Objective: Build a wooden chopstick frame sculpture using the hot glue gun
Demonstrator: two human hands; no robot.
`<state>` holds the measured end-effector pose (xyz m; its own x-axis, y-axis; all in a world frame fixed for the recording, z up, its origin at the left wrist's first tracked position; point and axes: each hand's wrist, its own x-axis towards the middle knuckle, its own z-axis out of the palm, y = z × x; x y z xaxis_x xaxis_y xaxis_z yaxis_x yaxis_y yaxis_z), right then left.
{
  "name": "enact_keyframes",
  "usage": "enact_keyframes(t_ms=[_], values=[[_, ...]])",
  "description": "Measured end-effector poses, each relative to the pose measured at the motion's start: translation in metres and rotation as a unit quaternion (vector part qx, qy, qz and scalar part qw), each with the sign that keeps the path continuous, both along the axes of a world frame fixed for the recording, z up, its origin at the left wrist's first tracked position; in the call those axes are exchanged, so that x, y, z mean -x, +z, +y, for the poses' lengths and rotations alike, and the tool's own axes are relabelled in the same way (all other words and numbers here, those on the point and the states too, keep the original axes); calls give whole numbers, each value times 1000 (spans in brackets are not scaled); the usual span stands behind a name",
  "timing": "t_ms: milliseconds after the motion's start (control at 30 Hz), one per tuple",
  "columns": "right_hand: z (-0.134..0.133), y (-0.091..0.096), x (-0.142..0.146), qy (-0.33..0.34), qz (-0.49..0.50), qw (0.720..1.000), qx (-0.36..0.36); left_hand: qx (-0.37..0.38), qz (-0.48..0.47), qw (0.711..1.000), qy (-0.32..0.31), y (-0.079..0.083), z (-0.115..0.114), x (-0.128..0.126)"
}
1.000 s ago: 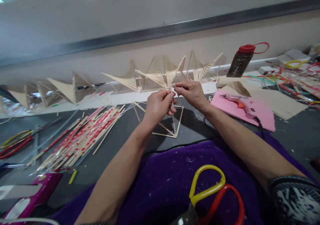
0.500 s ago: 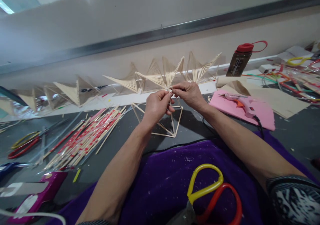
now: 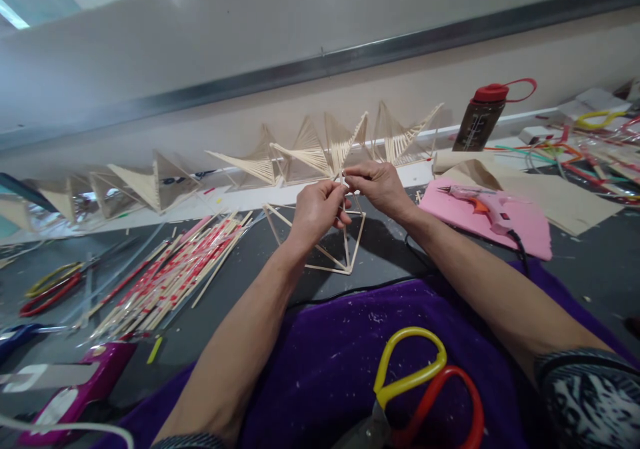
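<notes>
A small frame of thin wooden sticks (image 3: 350, 249) stands on the dark table in front of me. My left hand (image 3: 316, 210) and my right hand (image 3: 380, 186) meet above it, both pinched on the frame's top joint, where an upright stick ends. The fingers of both hands are closed round that joint. A pile of wooden sticks in red-and-white wrappers (image 3: 175, 272) lies left of my left arm. A glue gun (image 3: 480, 206) rests on a pink mat (image 3: 525, 226) to the right of my right hand.
Several finished stick models (image 3: 310, 149) line the wall ledge behind. A bottle with a red cap (image 3: 483, 119) stands at the back right. Scissors with yellow and red handles (image 3: 425, 382) lie on purple cloth (image 3: 325, 362) near me. Another pair of scissors (image 3: 50, 286) lies far left.
My hands have stayed at the frame's top joint, shifting only slightly. The view has drifted a little, and the frame has barely moved.
</notes>
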<state>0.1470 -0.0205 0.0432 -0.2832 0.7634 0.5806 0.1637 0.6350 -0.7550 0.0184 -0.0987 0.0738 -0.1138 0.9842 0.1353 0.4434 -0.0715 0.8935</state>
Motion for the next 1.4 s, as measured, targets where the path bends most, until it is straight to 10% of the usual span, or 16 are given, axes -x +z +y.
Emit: enact_keyframes(t_ms=[1400], values=[[-1, 2, 1, -13, -9, 1000, -10, -2, 25, 1000, -1, -1, 2, 0]])
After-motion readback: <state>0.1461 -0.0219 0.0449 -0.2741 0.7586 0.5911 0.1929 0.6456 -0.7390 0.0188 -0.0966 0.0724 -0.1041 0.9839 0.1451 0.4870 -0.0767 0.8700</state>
